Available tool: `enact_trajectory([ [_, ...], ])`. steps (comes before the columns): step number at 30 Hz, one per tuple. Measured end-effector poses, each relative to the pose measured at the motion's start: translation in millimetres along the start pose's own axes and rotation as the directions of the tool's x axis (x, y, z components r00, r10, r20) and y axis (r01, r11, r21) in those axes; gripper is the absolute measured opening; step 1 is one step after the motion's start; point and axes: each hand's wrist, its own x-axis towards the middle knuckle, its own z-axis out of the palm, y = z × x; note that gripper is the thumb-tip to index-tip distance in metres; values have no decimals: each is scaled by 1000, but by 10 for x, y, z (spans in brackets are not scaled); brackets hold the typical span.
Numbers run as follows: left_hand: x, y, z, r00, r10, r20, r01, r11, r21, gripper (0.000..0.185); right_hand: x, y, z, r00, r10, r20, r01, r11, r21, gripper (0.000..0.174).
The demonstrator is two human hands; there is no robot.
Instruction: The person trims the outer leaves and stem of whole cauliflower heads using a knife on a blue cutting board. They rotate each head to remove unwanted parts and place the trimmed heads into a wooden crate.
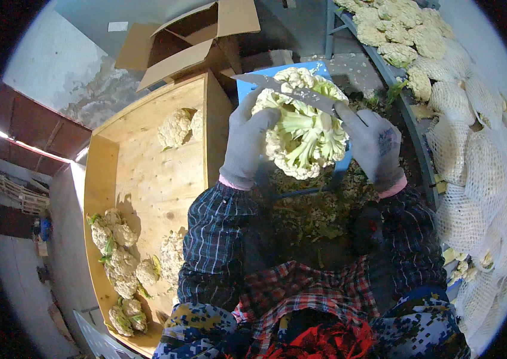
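Observation:
My left hand [249,134], in a pale grey glove, grips the left side of a cauliflower head [307,139] whose cut pale-green stalks face up. My gloved right hand [372,139] is at the cauliflower's right side, closed on a broad-bladed knife [298,93]. The blade lies across the upper part of the head and points left; the handle is hidden in the hand. Behind the cauliflower stands a blue plastic crate or stool [246,87], partly covered by the head and hands.
A wooden bin [101,175] at the left holds several cauliflowers [123,264]. An open cardboard box [181,58] stands beyond it. On the right, a metal-framed rack [408,112] bears loose cauliflower heads [397,27] and white net bags [489,166]. Trimmings [325,211] cover the floor below my hands.

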Motion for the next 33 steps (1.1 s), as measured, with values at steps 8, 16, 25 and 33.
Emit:
enact_trajectory([
  [8, -70, 24, 110, 1000, -19, 19, 21, 998, -65, 55, 244, -110, 175, 960, 276, -47, -126, 575, 808, 31],
  [16, -3, -1, -49, 994, 6, 113, 0, 998, -57, 60, 171, -3, -175, 799, 384, 463, -573, 249, 781, 43],
  [25, 187, -287, -336, 997, -71, 17, 73, 942, -327, 52, -8, 220, -193, 843, 352, 407, -480, 151, 864, 49],
  [33, 337, -439, -563, 996, -83, -14, 56, 784, -618, 53, -67, 149, -261, 852, 263, 454, -513, 239, 825, 34],
])
